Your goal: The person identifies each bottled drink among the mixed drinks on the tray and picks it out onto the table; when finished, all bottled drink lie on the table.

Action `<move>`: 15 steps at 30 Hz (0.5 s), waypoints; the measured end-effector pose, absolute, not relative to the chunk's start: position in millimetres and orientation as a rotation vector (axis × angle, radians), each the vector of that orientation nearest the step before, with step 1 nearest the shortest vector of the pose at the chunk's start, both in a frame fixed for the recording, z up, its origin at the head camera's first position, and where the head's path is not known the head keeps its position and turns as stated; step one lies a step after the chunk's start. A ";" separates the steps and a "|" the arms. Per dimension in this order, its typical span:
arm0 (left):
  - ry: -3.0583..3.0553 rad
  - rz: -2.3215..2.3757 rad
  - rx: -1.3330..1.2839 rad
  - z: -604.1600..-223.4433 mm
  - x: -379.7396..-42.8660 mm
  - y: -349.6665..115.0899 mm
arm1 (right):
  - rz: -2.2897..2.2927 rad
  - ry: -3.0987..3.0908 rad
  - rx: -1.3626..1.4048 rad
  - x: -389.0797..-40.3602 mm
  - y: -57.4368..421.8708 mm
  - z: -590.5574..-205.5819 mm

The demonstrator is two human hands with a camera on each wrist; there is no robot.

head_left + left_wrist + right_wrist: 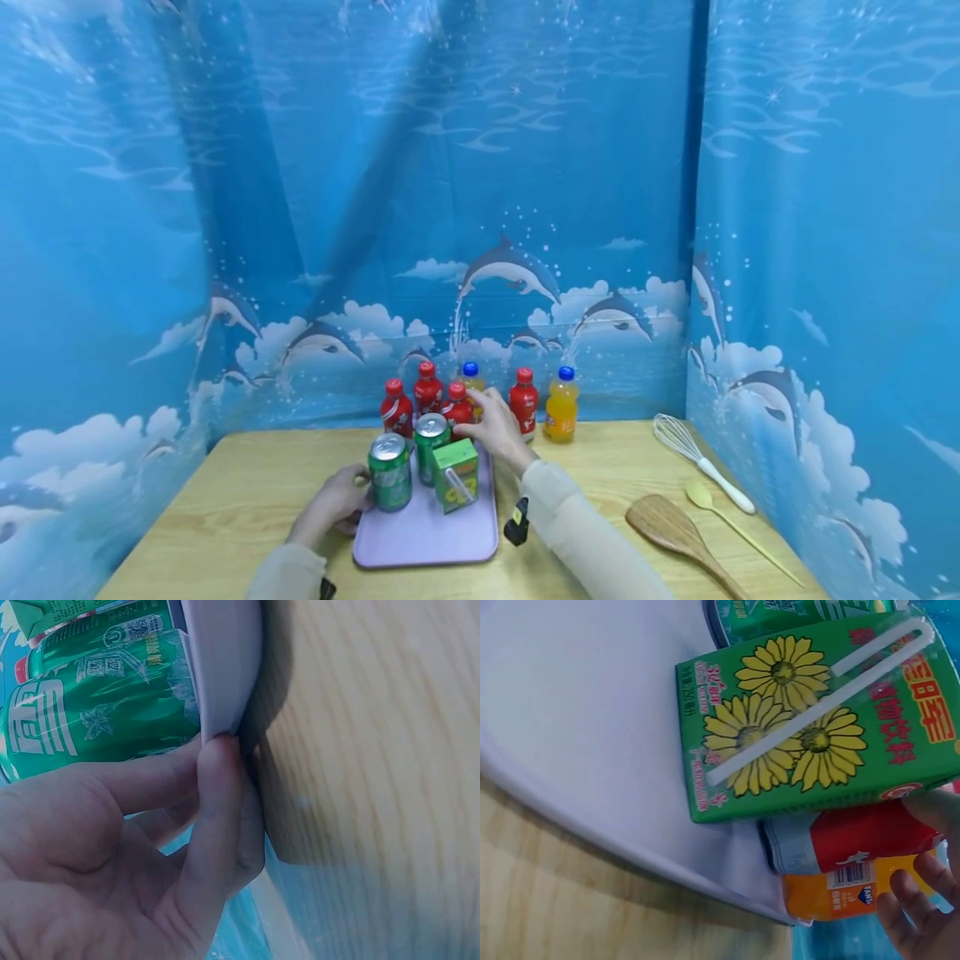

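A lilac tray (427, 546) lies on the wooden table, bearing two green soda cans (390, 475) (431, 446), a green drink carton (780, 727) with a straw, and red-capped bottles at its far end. In the left wrist view, my left hand (150, 825) pinches the tray's rim beside the nearer can, thumb and fingers on either side. My right hand (498, 429) reaches over the tray's far right and holds a red bottle (862, 836) near its top between thumb and forefinger; the other fingers curl loosely beside it. The bottle stands upright behind the carton, partly hidden.
An orange drink bottle (561, 408) and another red bottle (523, 400) stand right of the tray. A second orange bottle (471, 375) is partly behind my right hand. A whisk (701, 462), yellow spoon (738, 525) and wooden spatula (675, 529) lie at the right. A blue curtain (480, 208) backs the table.
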State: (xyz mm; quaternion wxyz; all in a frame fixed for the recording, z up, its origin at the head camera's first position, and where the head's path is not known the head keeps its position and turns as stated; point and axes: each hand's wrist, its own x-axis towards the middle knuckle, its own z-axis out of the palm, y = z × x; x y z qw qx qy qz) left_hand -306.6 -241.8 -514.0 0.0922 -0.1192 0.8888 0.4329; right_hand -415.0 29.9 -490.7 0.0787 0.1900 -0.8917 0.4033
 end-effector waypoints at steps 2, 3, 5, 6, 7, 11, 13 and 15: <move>2.640 1.285 -0.354 -513.5 -306.3 -241.1 | 1.207 -2.650 0.560 -414.7 30.8 -493.4; 2.645 1.277 -0.346 -513.7 -306.3 -241.2 | 1.215 -2.644 0.559 -414.5 31.4 -494.5; 2.644 1.270 -0.348 -514.2 -307.0 -241.4 | 1.218 -2.631 0.564 -414.4 32.5 -497.0; 2.642 1.272 -0.352 -514.9 -307.3 -241.6 | 1.220 -2.628 0.566 -414.1 33.1 -497.5; 2.643 1.272 -0.353 -515.5 -307.7 -241.7 | 1.229 -2.627 0.569 -413.7 33.6 -497.7; 2.641 1.280 -0.364 -517.1 -308.8 -242.2 | 1.268 -2.616 0.570 -411.2 35.5 -494.7; 2.640 1.277 -0.359 -516.3 -308.2 -242.4 | 1.317 -2.606 0.559 -409.7 36.2 -491.7; 2.638 1.283 -0.364 -515.8 -307.8 -242.5 | 1.374 -2.592 0.551 -408.3 36.5 -489.2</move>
